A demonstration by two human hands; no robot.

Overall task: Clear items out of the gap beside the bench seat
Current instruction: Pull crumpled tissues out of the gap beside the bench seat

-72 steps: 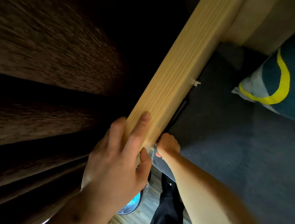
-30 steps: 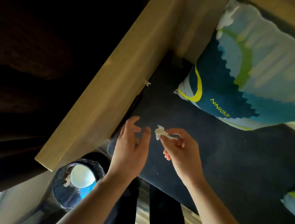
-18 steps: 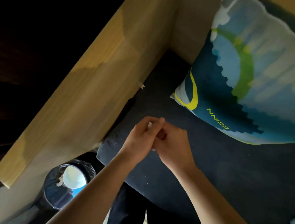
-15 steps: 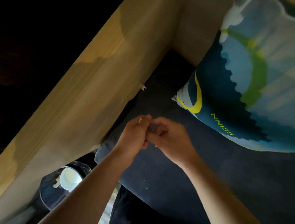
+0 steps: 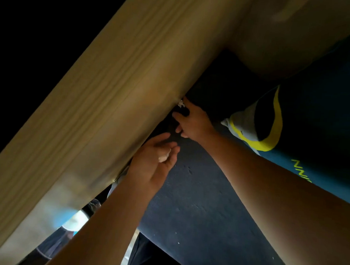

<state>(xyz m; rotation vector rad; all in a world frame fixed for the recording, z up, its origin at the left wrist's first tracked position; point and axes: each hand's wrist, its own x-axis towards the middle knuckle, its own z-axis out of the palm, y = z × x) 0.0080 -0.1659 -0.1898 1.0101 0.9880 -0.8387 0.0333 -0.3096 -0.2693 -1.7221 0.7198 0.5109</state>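
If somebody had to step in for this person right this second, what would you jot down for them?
Left hand: cupped palm-up beside the wooden side rail, holding a crumpled white scrap.
Right hand: reaching to a second white scrap stuck at the gap between rail and dark seat cushion; grip not clear.
Done: one scrap collected.
Left: pull the second scrap free, then probably drop both in the lined bin below.

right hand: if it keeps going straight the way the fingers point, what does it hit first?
Most likely the small white scrap stuck at the foot of the wooden side panel. The right hand points up-left along the gap, index tip almost on the scrap; the panel is right behind it. Depth is unclear in the dark gap.
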